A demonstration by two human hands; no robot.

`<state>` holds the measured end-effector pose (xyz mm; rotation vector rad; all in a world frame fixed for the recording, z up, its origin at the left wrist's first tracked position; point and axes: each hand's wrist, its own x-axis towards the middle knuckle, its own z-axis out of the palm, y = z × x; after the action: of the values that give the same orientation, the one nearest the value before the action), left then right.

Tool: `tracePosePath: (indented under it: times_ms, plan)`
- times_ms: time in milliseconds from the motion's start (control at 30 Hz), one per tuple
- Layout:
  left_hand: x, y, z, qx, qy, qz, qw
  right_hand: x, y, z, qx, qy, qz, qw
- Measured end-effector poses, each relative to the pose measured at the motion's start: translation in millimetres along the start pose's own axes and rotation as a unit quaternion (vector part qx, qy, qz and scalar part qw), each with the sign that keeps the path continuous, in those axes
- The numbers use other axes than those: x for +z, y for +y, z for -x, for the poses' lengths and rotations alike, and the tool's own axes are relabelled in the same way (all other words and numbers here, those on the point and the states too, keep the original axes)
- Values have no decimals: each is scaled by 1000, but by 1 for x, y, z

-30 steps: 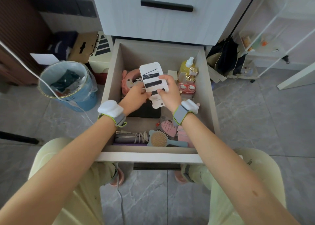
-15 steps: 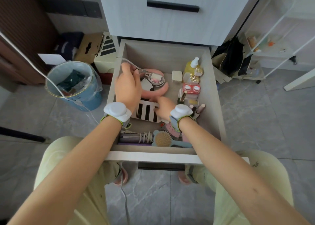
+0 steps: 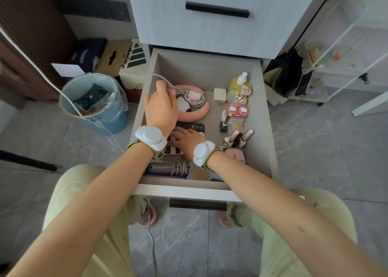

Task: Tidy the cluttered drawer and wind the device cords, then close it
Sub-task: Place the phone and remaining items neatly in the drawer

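Open drawer (image 3: 260,134) at frame centre. Pressing the striped card (image 3: 172,149) flat with the right hand (image 3: 186,139), fingers straight. Further up, pinching the grey cord (image 3: 168,82) with the left hand (image 3: 161,106), just above its coil on the pink band (image 3: 195,114).

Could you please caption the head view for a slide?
Left hand pinches a cord in the drawer; right hand touches a card.

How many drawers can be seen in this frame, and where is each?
2. A closed drawer with a black handle sits at the top of the frame; the open drawer is pulled out just below it. Any lower drawers would be hidden.
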<state>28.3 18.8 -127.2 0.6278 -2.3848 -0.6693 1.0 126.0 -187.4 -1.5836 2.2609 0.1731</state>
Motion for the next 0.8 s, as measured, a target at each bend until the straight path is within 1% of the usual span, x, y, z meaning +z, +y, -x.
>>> tracePosePath:
  times_ms: [133,233,333,467,633,800]
  plan:
    - [2,-1,-1,-3,-11,1,1000,4,8,-2,57,-41,31,997]
    - [2,-1,-1,-11,-14,14,1000,7,13,-1,84,-39,8,996]
    - [0,0,0,-11,-16,19,1000,5,17,0,83,-44,-40,995]
    - [-2,1,-1,-19,-11,29,999,7,22,1,87,-1,-48,995]
    - [0,0,-1,-22,-14,30,999,14,24,-1,79,-33,-51,995]
    - [3,-2,-1,-14,-18,20,1000,20,26,-2,72,-38,-54,995]
